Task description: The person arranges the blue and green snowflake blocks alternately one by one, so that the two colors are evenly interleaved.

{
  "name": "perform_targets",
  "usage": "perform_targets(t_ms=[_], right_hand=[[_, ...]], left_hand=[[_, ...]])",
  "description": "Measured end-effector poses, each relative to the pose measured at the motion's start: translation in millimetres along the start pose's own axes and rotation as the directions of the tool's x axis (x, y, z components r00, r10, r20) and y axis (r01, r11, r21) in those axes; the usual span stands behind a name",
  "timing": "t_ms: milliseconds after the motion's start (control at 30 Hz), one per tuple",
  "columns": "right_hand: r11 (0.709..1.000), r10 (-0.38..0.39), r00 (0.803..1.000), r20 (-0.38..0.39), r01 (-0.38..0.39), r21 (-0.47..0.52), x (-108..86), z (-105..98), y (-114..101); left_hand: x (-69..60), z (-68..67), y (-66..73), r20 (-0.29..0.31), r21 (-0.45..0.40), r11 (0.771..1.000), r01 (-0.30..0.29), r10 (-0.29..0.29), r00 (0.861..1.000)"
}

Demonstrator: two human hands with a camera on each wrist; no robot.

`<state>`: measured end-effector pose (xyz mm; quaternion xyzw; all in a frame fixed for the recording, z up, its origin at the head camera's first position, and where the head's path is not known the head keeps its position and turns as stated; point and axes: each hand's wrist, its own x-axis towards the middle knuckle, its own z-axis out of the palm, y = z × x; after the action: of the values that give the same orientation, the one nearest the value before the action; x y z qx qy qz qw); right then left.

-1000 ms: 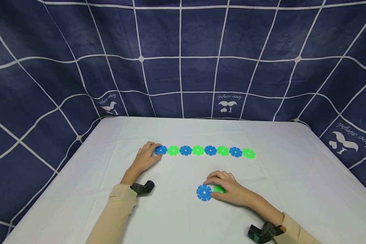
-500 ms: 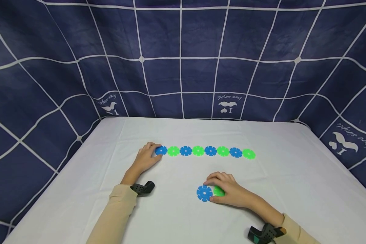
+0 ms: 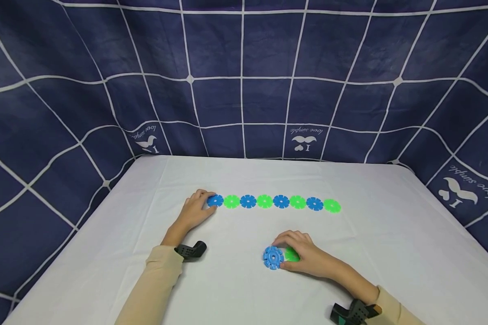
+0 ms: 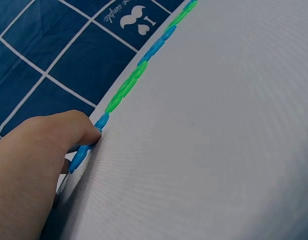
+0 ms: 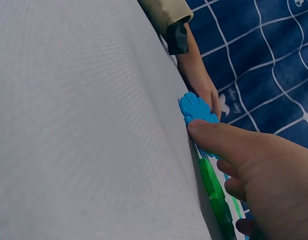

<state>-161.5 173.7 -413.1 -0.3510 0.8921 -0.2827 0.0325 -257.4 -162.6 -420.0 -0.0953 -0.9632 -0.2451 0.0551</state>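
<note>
On the white cloth lies a straight row of flower-shaped plastic discs, blue and green by turns. My left hand (image 3: 193, 211) pinches the blue disc (image 3: 214, 204) at the row's left end, thumb on the near side and fingers on the far side. Nearer to me, my right hand (image 3: 302, 253) holds another blue flower-shaped disc (image 3: 269, 259) by its right edge between thumb and fingers. The right wrist view shows this blue disc (image 5: 195, 106) tilted up off the cloth. Under the right palm lies a green disc (image 3: 291, 255), partly hidden by the hand.
The row ends at the right with a green disc (image 3: 332, 206). A white cloth (image 3: 227, 284) covers the table. Behind and at both sides hangs a dark blue curtain (image 3: 268, 49) with white grid lines. Black wrist cameras (image 3: 192, 250) sit on both forearms.
The blue disc at my right hand has tilted, and its face now catches the light. My left hand and the row have stayed in place.
</note>
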Motion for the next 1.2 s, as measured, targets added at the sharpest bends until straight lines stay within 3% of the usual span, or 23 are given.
perform_targets(t_ms=[500,733,900,1200], right_hand=[[0.982,0.092,0.995,0.029,-0.096,0.162,-1.3,-2.8,-1.6],[0.96,0.012,0.998,0.057,-0.027,0.278,0.5,-4.0,2.3],[0.948,0.008,0.996,0.086,-0.034,0.316,1.3,-8.9,2.0],[0.942,-0.001,1.0,0.019,-0.005,0.337,0.9,-25.5,11.5]], left_hand=[[0.7,0.9,-0.1,-0.005,0.017,1.0,-0.008,0.008,1.0],[0.8,1.0,-0.7,-0.005,0.016,1.0,-0.008,0.008,1.0],[0.2,0.7,-0.8,-0.006,0.005,1.0,-0.01,0.01,1.0],[1.2,2.0,-2.2,-0.019,0.008,1.0,-0.02,0.02,1.0]])
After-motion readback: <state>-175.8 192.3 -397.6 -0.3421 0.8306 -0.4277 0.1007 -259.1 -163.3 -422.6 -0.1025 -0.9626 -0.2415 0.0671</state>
